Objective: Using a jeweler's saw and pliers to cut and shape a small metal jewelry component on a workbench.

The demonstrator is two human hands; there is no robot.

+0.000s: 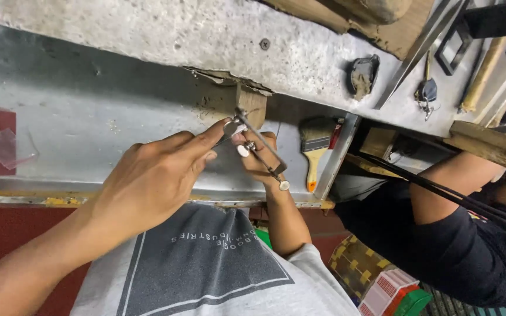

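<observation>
My left hand (147,181) reaches in from the lower left, its thumb and forefinger pinching a small silvery metal piece (232,127) just below a wooden peg (251,103) that juts from the bench edge. My right hand (259,158) comes up from beside my grey shirt and is closed around a small metal saw frame (265,153) with round thumb screws. The frame runs slantwise from the peg down to the right. Both hands meet at the peg, fingertips nearly touching. Whether the blade touches the piece is hidden.
A paintbrush (313,149) with a yellow handle lies right of the hands on the grey metal tray (89,117). Another person's arm (458,187) in a black shirt is at the right. The concrete bench top (206,35) holds a dark lump (363,75), keys (426,92) and a metal strip (423,47).
</observation>
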